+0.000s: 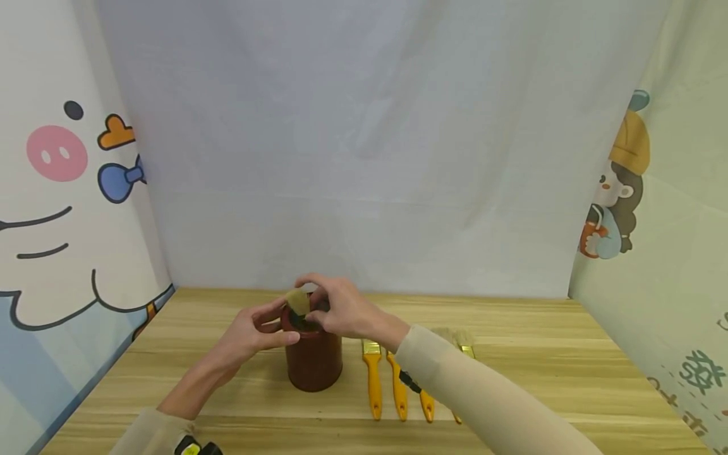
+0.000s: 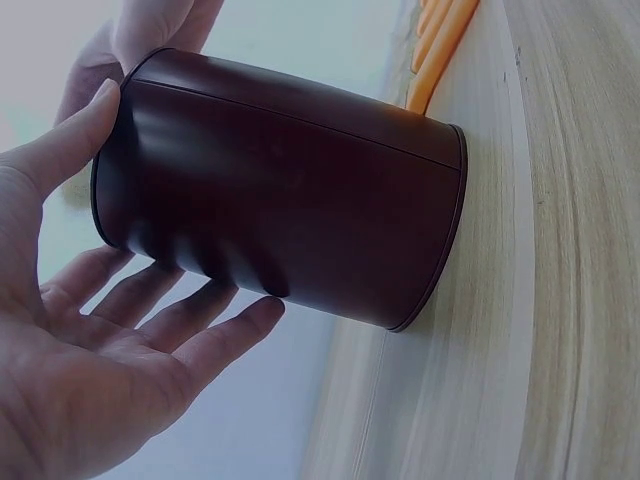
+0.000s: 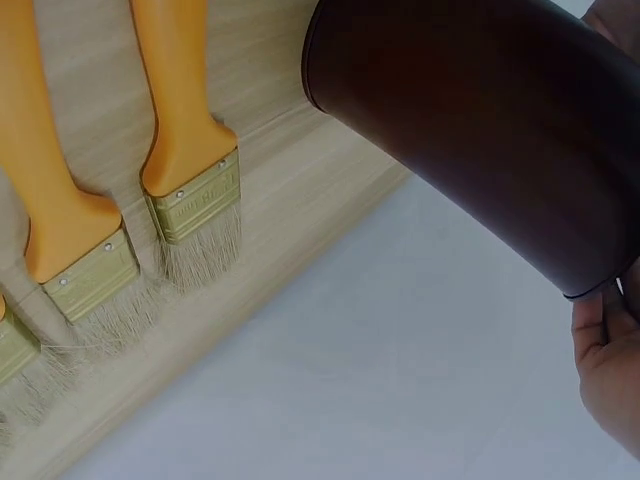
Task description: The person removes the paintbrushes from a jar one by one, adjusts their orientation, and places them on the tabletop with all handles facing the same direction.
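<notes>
A dark red-brown cylindrical container point(image 1: 314, 363) stands upright on the table. My left hand point(image 1: 250, 335) holds it near the rim; in the left wrist view the thumb presses the rim and the spread fingers point(image 2: 205, 330) lie curved along the opposite side. Pale paintbrush bristles point(image 1: 298, 302) poke up out of the container's mouth. Over that mouth, my right hand point(image 1: 344, 309) curls its thumb and fingers at this paintbrush, just beside the bristles. The brush's lower part is hidden inside. In the right wrist view, only part of the right hand point(image 3: 612, 375) shows at the rim.
Several paintbrushes with orange handles point(image 1: 373, 385) lie side by side right of the container, bristles toward the back. My right forearm point(image 1: 483, 392) passes above some of them. A pale curtain point(image 1: 364, 158) hangs behind the wooden table point(image 1: 529, 354), with printed cloths at both sides.
</notes>
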The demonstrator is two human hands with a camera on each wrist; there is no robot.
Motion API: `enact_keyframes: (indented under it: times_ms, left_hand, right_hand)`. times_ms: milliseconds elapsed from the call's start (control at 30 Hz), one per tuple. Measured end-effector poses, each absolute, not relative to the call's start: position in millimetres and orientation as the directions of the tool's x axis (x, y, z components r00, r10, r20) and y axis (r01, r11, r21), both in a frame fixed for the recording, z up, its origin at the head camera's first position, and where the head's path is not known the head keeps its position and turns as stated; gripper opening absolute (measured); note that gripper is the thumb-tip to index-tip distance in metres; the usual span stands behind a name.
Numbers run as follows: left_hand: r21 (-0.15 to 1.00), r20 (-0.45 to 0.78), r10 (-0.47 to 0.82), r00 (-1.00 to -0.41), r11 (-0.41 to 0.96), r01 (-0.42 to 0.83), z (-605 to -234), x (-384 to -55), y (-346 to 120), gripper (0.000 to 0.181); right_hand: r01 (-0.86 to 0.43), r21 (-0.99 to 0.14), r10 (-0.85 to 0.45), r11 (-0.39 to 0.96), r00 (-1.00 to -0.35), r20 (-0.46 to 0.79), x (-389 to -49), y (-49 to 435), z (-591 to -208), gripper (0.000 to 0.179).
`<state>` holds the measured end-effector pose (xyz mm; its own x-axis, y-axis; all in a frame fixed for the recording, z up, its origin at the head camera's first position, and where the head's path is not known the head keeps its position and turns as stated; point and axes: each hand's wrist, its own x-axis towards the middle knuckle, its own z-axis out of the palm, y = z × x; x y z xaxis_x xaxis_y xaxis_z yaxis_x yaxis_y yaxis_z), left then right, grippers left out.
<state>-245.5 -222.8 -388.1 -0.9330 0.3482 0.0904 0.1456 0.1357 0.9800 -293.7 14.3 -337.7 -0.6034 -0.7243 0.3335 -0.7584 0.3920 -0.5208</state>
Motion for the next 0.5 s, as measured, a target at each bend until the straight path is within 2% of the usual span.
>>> enact_keyframes:
  times_ms: [267, 500]
  left_hand:
    - [0.976, 0.127, 0.371, -0.920, 0.117, 0.182, -389, -245, -223, 0.083]
    - [0.977, 0.149, 0.364, -0.919, 0.091, 0.194, -390, -246, -222, 0.080]
  right_hand:
    - [-0.759, -0.554, -0.699, 0.342, -0.599, 0.390, -295, 17, -331, 0.050]
    - [-0.736, -0.591, -0.665, 0.330, -0.626, 0.408, -294, 19, -326, 0.050]
